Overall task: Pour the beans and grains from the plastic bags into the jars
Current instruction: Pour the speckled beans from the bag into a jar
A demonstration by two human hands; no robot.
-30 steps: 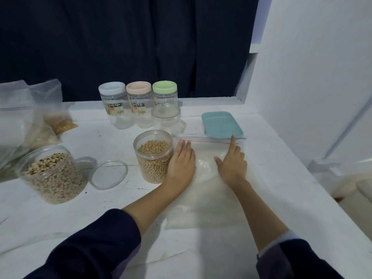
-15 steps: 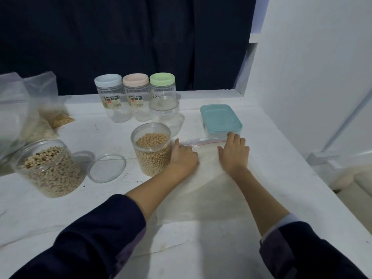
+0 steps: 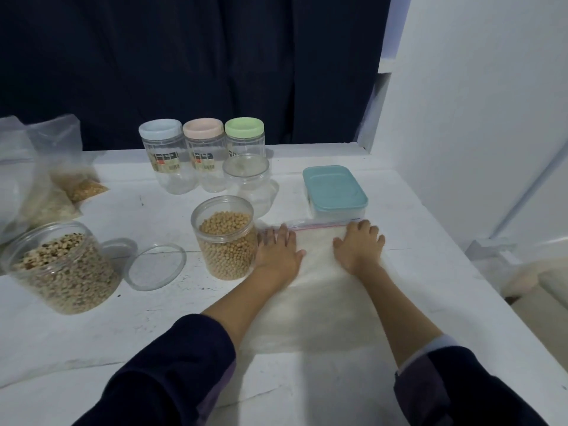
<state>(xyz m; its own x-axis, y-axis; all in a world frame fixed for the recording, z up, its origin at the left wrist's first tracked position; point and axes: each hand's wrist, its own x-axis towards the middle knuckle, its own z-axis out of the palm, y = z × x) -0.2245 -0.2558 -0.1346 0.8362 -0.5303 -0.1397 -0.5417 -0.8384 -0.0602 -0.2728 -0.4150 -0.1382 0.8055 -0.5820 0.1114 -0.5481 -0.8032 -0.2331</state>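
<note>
An empty clear zip bag point(image 3: 316, 290) lies flat on the white table point(image 3: 307, 379), its red and blue seal at the far edge. My left hand point(image 3: 278, 252) and my right hand point(image 3: 358, 245) press flat on the bag's upper part, fingers stretched toward the seal. Just left of my left hand stands an open jar of round tan beans point(image 3: 226, 238). Farther left, an open jar of mixed beans point(image 3: 63, 270) leans, with a clear lid point(image 3: 155, 265) lying beside it. Bags of grains point(image 3: 58, 192) sit at the far left.
Three empty lidded jars, blue point(image 3: 167, 155), pink point(image 3: 204, 153) and green point(image 3: 244, 138), stand at the back. A short clear jar point(image 3: 249, 182) is in front of them. A teal-lidded box point(image 3: 335, 192) sits just beyond the bag. A white wall borders the table's right side.
Both hands have slid along the flat bag up to its seal and moved wider apart. The view tilted, shifting everything slightly lower in the frame.
</note>
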